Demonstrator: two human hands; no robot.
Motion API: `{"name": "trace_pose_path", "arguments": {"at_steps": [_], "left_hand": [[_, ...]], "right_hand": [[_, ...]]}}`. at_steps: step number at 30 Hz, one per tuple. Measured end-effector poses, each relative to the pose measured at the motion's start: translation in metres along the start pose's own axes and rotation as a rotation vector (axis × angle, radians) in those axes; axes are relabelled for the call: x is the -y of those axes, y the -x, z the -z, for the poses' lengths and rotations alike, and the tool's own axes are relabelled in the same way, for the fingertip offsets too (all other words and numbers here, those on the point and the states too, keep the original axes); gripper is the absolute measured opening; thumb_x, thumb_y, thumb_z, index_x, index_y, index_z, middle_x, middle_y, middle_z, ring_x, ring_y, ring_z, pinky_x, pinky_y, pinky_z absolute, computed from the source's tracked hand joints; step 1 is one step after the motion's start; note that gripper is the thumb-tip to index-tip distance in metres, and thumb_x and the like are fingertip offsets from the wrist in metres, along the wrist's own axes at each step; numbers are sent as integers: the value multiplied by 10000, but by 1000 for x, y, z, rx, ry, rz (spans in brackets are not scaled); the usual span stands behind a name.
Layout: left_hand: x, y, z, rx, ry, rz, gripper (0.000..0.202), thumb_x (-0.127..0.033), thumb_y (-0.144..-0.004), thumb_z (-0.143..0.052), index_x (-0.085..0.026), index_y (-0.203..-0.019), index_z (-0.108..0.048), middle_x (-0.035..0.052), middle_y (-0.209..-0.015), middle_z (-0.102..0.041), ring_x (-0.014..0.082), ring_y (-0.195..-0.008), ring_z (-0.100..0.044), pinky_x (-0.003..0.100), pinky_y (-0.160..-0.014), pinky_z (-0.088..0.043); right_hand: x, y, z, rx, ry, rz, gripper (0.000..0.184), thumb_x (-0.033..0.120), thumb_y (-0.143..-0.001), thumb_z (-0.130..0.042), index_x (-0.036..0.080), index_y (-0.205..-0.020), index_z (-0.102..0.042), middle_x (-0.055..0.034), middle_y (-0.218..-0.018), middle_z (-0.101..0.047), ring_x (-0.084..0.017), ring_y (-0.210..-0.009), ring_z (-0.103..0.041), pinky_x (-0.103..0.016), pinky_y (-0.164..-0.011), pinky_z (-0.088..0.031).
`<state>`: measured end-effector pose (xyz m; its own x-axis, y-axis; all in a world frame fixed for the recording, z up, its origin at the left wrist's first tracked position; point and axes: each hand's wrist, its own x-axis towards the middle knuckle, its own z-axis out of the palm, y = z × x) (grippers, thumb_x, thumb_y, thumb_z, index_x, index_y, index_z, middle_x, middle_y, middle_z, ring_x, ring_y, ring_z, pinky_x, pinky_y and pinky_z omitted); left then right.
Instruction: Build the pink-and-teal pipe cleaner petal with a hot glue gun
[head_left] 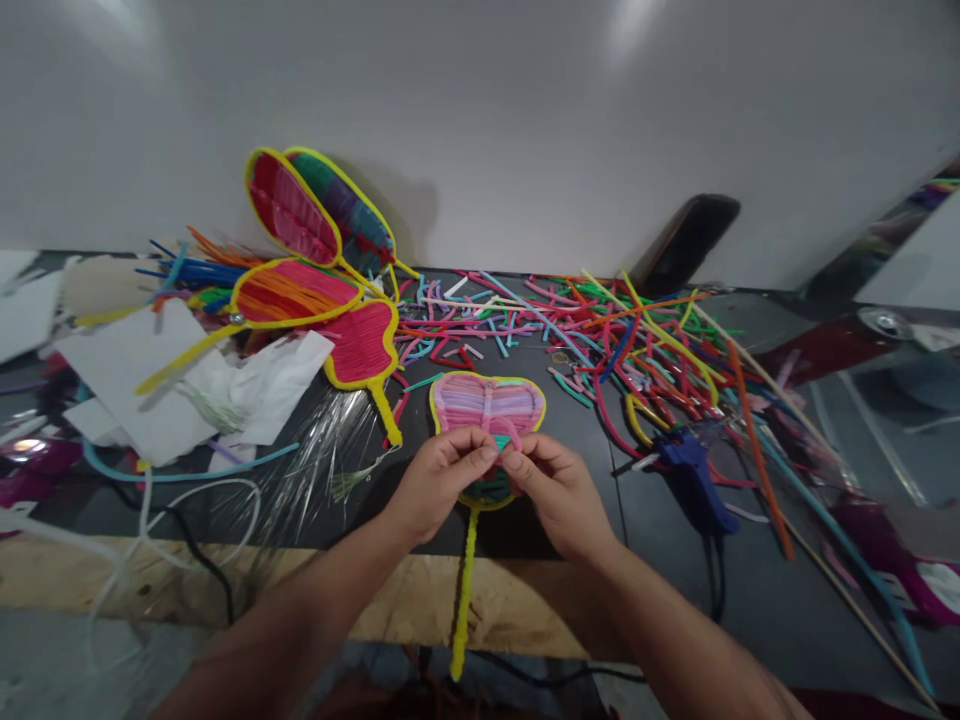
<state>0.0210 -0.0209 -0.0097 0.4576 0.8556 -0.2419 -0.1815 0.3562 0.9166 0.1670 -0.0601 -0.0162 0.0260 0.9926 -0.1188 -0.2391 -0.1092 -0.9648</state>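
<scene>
A hand fan [491, 392] made of pipe cleaners lies in front of me, its yellow handle [465, 590] reaching over the table's front edge. Its face has pink, lilac and green rows inside a yellow rim. Over the lower half, my left hand [442, 480] and my right hand [559, 492] nearly meet, thumbs and forefingers pinched together. A short pink pipe cleaner [513, 428] curves up between the fingertips, and both hands grip it. The fingers cover the middle of the fan and the ends of the pink piece.
Finished-looking fans [364, 340] lie and lean at the left, near white paper [277, 390]. Cut pipe cleaner bits [495, 320] spread along the back. A blue glue gun [694, 480] sits at the right, with a can [832, 345] beyond. A dark phone-like object [690, 240] leans against the wall.
</scene>
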Motion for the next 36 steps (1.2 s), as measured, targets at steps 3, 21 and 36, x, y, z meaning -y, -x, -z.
{"name": "trace_pose_path", "arguments": {"at_steps": [3, 21, 36], "left_hand": [[-7, 0, 1, 82, -122, -26, 313, -440, -766, -679, -150, -700, -583, -34, -654, -512, 89, -628, -435, 214, -638, -376], [5, 0, 4, 70, -47, -20, 280, -401, -775, -690, -128, -750, -631, -17, -684, -553, 78, -644, -470, 194, -631, -383], [-11, 4, 16, 178, -1128, -492, 183, -111, -826, -476, -158, -773, -645, 46, -781, -662, 164, -772, -588, 262, -711, -433]], "right_hand": [[-2, 0, 1, 4, -54, -45, 267, 429, -745, -722, 176, -736, -638, 42, -607, -531, -75, -534, -411, -208, -514, -356], [-8, -1, -2, -3, -259, -37, 188, 361, -699, -781, 210, -765, -691, 39, -648, -623, -73, -546, -478, -202, -533, -384], [-2, -6, 9, 76, 344, 51, 270, 405, -754, -687, 172, -644, -606, 29, -595, -505, -96, -585, -431, -212, -537, -358]]}}
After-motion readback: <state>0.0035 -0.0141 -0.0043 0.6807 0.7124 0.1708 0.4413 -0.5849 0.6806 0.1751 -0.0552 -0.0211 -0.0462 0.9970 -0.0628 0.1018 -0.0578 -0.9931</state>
